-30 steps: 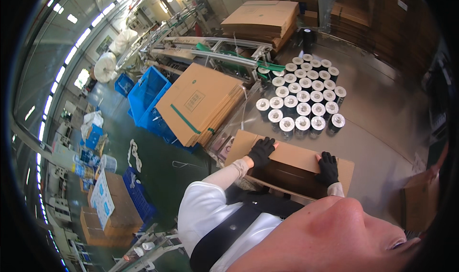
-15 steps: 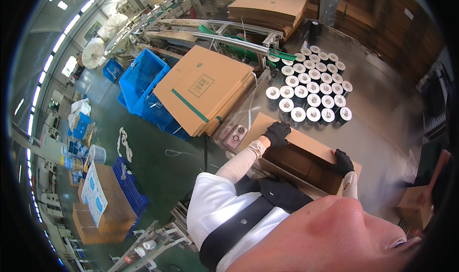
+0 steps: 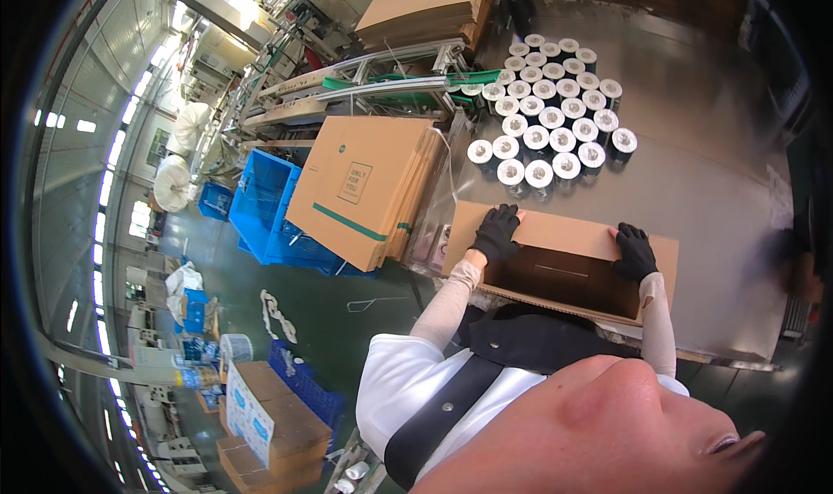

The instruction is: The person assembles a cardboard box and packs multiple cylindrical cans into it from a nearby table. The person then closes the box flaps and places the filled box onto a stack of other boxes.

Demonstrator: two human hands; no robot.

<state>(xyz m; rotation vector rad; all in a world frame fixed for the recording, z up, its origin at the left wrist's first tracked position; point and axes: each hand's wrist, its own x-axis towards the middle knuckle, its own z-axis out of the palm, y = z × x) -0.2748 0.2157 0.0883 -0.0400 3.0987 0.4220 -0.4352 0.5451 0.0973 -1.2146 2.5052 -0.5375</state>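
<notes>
An open cardboard box (image 3: 564, 232) stands at the near edge of the metal table, its dark inside showing and its far flap folded outward. My left hand (image 3: 497, 235), in a black glove, grips that flap near its left end. Toward the other end, my right hand (image 3: 634, 253), gloved the same way, holds the flap with fingers bent over it. Beyond the box several dark cylinders with round white tops (image 3: 538, 173) stand upright in a close group. The box hides the parts of my palms and thumbs behind it only partly.
Flat folded cartons (image 3: 356, 182) lean in a stack at the left, beside blue crates (image 3: 265, 199). A conveyor frame (image 3: 382, 91) reaches the table's left side. More flat cartons (image 3: 416, 8) lie behind it. The metal table (image 3: 694, 130) extends right.
My view has turned, so the scene appears shifted and rotated. The box now sits squarer in front of me. Both hands remain on its far flap.
</notes>
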